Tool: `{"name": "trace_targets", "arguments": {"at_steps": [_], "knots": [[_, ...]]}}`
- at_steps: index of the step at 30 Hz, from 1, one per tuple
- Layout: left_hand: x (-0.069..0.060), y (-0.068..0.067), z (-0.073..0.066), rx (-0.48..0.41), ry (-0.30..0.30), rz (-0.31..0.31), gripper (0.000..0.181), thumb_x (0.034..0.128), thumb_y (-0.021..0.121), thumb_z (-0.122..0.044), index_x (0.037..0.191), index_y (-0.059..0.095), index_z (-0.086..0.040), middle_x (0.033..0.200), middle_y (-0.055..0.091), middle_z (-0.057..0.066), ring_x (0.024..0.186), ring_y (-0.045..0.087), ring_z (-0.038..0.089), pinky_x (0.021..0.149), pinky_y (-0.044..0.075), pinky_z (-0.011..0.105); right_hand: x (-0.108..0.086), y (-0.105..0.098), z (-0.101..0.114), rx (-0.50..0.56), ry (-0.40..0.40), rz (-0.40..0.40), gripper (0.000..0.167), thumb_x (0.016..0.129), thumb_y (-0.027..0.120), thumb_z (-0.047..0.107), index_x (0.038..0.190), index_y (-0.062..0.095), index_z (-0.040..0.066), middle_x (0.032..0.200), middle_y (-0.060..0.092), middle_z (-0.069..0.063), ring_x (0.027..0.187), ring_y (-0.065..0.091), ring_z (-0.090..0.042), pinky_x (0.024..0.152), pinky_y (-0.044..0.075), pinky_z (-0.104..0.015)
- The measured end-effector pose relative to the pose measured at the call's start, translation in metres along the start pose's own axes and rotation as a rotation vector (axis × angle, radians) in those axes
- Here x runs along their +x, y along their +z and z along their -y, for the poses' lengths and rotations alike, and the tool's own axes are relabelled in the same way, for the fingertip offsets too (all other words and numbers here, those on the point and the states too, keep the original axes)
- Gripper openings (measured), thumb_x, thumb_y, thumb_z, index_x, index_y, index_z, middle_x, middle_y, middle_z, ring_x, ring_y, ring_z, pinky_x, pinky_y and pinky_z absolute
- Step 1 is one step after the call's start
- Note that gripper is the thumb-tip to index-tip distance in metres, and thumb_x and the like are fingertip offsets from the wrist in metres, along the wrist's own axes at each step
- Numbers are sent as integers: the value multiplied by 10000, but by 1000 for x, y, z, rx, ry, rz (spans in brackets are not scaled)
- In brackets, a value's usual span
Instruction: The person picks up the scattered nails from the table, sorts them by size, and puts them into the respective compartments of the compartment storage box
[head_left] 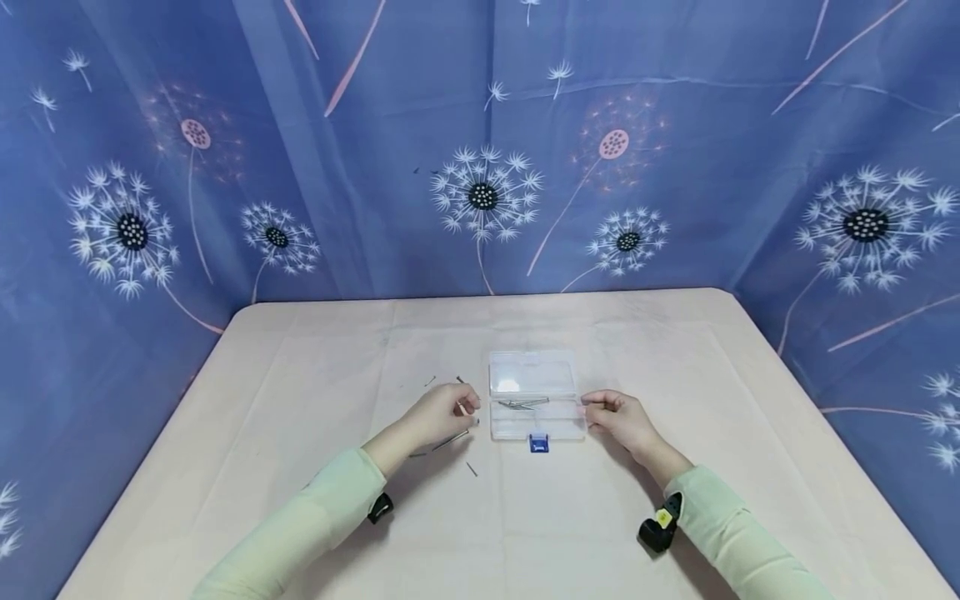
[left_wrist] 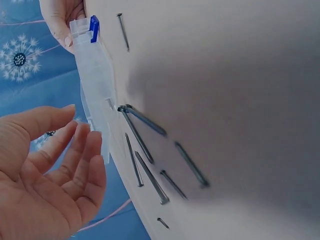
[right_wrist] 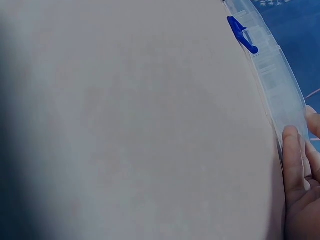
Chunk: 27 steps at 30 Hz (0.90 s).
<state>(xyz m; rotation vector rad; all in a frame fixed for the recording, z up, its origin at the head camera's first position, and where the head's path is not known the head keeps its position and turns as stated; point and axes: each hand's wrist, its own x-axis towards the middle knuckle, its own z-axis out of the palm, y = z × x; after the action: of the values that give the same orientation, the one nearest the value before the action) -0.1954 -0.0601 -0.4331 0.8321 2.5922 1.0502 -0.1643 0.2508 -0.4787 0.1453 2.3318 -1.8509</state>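
Observation:
A clear plastic box (head_left: 537, 422) stands on the table with its lid tipped back and a blue latch (head_left: 539, 443) at the front. Several nails (head_left: 525, 405) lie inside, toward its left half. To the left of the box hovers my left hand (head_left: 442, 411), its fingers loosely bent and apart from the thumb, holding nothing. Loose nails of different sizes, among them a long nail (left_wrist: 151, 177) and a short nail (left_wrist: 173, 185), lie on the table close to that hand. At the box's right side, my right hand (head_left: 618, 421) touches the wall with extended fingers (right_wrist: 293, 157).
The table (head_left: 547, 517) has a pale cloth on it. A blue curtain (head_left: 390, 167) with dandelion prints hangs behind and at both sides. One small nail (head_left: 471, 469) lies nearer the front, left of the box.

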Motion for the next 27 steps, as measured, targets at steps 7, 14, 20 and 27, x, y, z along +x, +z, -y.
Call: {"name": "trace_targets", "arguments": {"at_steps": [7,14,20,27], "knots": [[-19,-3,4,67,-102,-10,120,788,700,-38,890,637,-34,853,672,51,771,625,146,759,536,317,0,1,-3,-25,-2,0,370,877,610,62,1170,540,-151,876,633,6,728,593,-33,668,542,-176],[-28,2,7,183,-128,47,139,749,734,-28,823,622,-63,780,644,15,724,586,130,706,510,299,1,0,-1,-27,1,-7,372,880,588,47,1188,533,-154,880,636,-3,716,599,-34,669,543,-169],[-29,7,7,244,-129,34,135,744,704,18,760,612,-80,733,615,-3,681,550,115,654,486,272,0,1,3,-35,-8,-4,374,884,593,54,1191,533,-152,884,650,-14,708,593,-31,667,537,-161],[-29,9,5,241,-154,45,135,739,661,36,717,600,-82,698,598,2,626,502,108,590,445,244,-3,0,1,-9,-16,10,375,893,591,51,1190,517,-167,886,648,-2,717,595,-32,679,544,-172]]}}
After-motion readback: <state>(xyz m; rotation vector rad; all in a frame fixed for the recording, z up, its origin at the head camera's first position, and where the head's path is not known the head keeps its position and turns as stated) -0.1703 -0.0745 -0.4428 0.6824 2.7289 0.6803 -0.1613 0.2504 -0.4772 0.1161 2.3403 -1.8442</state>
